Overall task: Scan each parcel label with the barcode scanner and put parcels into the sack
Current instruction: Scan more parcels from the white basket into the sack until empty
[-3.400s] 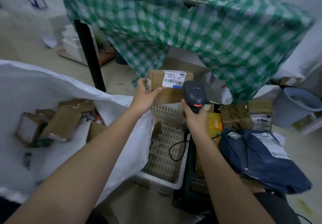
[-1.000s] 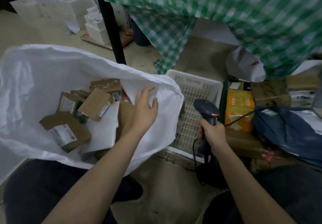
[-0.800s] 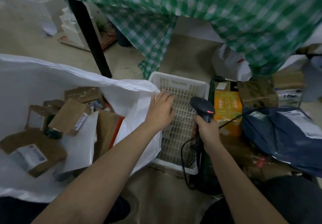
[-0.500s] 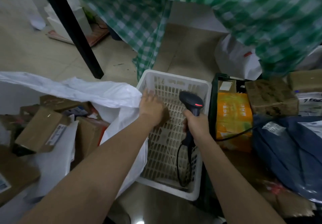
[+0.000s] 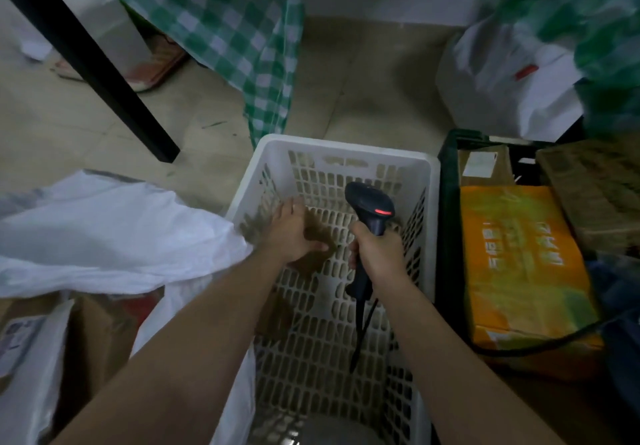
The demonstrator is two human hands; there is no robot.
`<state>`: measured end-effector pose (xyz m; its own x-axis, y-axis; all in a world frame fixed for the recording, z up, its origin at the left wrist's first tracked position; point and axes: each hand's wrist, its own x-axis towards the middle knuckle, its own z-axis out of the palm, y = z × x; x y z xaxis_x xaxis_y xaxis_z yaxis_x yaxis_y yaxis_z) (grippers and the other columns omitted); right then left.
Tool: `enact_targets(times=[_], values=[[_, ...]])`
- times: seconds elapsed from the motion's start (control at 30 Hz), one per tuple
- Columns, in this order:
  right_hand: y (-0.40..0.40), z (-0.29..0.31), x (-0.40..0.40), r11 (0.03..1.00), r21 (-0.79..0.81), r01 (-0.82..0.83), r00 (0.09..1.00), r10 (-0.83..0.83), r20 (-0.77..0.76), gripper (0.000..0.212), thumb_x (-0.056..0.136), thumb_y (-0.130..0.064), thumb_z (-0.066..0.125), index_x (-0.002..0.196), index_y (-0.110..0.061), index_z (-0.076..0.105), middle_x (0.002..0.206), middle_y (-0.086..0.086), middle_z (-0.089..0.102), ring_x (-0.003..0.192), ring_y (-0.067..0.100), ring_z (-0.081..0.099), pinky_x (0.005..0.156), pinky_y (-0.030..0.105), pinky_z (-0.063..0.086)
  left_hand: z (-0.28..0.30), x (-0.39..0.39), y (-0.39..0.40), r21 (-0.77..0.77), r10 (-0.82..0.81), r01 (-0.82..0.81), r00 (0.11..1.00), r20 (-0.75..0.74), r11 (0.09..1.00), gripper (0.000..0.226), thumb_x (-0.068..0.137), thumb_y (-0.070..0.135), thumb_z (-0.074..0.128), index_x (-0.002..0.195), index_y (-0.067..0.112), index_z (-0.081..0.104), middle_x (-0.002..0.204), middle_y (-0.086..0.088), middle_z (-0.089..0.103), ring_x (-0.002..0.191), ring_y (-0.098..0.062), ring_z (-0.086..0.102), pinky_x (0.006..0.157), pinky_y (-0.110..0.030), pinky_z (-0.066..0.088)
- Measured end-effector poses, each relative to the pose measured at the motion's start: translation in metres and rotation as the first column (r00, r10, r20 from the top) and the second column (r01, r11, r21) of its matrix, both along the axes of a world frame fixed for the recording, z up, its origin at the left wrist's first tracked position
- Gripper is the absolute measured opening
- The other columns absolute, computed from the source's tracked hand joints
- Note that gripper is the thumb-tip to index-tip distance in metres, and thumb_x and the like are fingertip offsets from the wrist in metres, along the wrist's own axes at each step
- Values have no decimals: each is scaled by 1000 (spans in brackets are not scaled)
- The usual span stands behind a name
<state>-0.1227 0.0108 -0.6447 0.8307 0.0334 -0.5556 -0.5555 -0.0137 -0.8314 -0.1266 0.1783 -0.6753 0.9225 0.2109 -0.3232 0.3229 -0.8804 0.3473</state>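
Note:
My left hand [image 5: 292,233] reaches into the white slotted basket [image 5: 346,148] and grips a small brown cardboard parcel [image 5: 313,257] near its left wall, fingers over the far side and thumb across the top. No label shows on the parcel. My right hand [image 5: 377,254] grips the handle of the black barcode scanner [image 5: 370,207], which is upright over the basket with a red light lit on its head. Its cable hangs down into the basket. The white sack [image 5: 114,233] lies at the left with cardboard parcels [image 5: 100,333] inside.
A dark crate [image 5: 446,202] to the right of the basket holds an orange box [image 5: 519,261] and brown cartons [image 5: 595,195]. Behind stand a black table leg [image 5: 86,60], a hanging green checked cloth [image 5: 235,28] and a white bag [image 5: 502,80].
My left hand let the scanned parcel go into the sack, then moved right into the basket and settled on a brown parcel. The scanner came lower over the basket.

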Motion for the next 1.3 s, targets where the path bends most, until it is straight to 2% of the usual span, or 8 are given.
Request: enact_targets(times=[0.2,0.37,0.53,0.63,0.73,0.9,1.07,1.3], values=[[-6,-7,10,1000,2,-16,1000,16,3,25,90,-10,61,67,-7,51,59,10,49,47,21,48,52,30,43,-14,-3,-1,232,30,-6,995,-98,973,82,87,37,66,148,10,18,144,-18,40,129,-37,43,102,-44,39],[-14,3,0,998,25,55,998,-55,9,17,88,-12,63,73,-7,56,63,11,51,52,22,50,59,34,44,-1,-10,-12,70,57,-53,997,-46,996,82,79,32,73,143,9,27,141,-17,42,129,-35,42,107,-45,37],[-31,47,-22,964,126,233,959,-250,136,15,89,-21,69,99,-12,63,73,2,62,61,15,58,61,31,47,60,-36,-59,-40,11,-1,969,245,999,77,77,31,74,139,9,35,139,-14,39,127,-32,40,104,-38,38],[-48,82,-48,928,142,343,904,-368,218,20,89,-23,70,106,-22,59,93,-8,65,90,13,61,82,29,47,106,-72,-88,-75,-29,62,926,375,995,77,80,28,73,142,12,31,141,-10,35,127,-27,40,101,-35,38],[-59,113,-79,923,179,341,907,-373,196,45,81,-40,76,120,-22,61,115,-4,66,111,19,60,101,42,46,147,-115,-100,-31,-102,136,857,504,990,79,78,20,74,143,12,30,142,-9,32,131,-28,36,105,-39,39],[-67,172,-129,933,235,271,913,-327,246,68,74,-51,77,131,-19,56,123,0,64,113,22,59,104,45,45,205,-190,-96,106,-190,161,720,667,981,75,72,24,79,135,7,43,136,-13,44,122,-32,46,91,-41,48],[-78,203,-165,977,170,129,908,-185,375,29,77,-29,82,100,-27,64,101,-5,70,102,20,65,98,46,49,246,-255,-59,-293,123,90,762,635,952,80,75,27,78,140,12,33,137,-2,37,120,-7,36,97,-26,39],[-41,223,-221,989,110,-94,918,44,395,32,72,-16,85,97,-18,65,94,0,72,92,20,67,96,45,51,246,-325,-10,-649,313,77,828,464,757,92,76,28,77,142,53,19,152,17,15,139,-4,24,109,-38,40]])
